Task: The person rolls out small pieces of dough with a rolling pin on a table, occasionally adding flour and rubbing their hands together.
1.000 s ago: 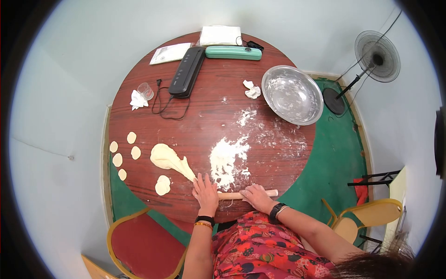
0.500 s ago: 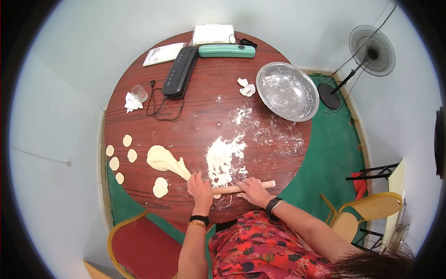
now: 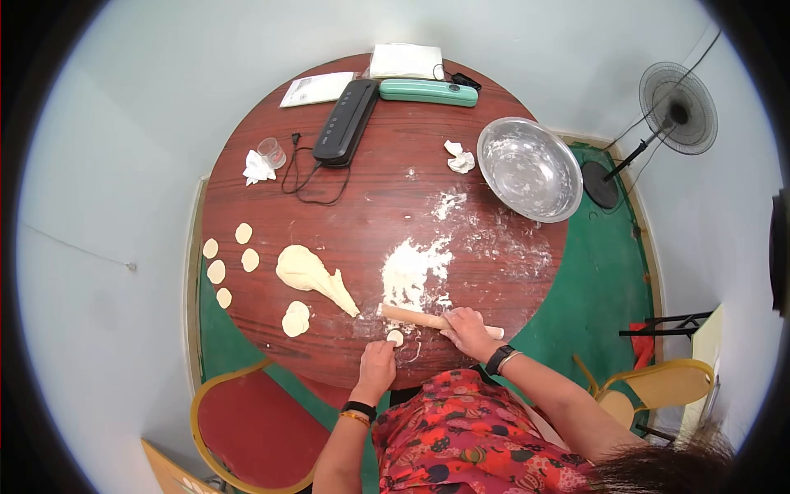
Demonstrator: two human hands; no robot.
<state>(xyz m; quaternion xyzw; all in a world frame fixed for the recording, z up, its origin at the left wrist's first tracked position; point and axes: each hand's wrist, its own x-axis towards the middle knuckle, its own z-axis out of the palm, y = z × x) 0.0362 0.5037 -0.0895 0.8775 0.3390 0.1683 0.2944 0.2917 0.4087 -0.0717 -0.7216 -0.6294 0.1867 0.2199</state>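
Observation:
My right hand [image 3: 469, 333] is closed around the right part of a wooden rolling pin [image 3: 411, 317], whose left end reaches over the spread flour [image 3: 415, 272]. Below that end, a small round dough disc [image 3: 396, 337] lies at the fingertips of my left hand [image 3: 377, 364], which pinches its near edge. Left of my hands a long lump of dough [image 3: 309, 272] tapers toward me. Two overlapping dough rounds [image 3: 296, 319] lie just below it. Several flat dough wrappers [image 3: 216, 272] are spread along the table's left edge.
On the round table [image 3: 395, 198] stand a metal bowl [image 3: 531, 216], a black vacuum sealer [image 3: 346, 123] with a cord, a green appliance [image 3: 428, 92], a glass [image 3: 271, 153] and crumpled tissues [image 3: 459, 158]. A red chair [image 3: 259, 428] is near left; a fan [image 3: 678, 111] stands behind right.
My left hand has left the rolling pin and moved down to the dough disc. My right hand holds the pin, now tilted and farther up from the disc. The view has shifted slightly.

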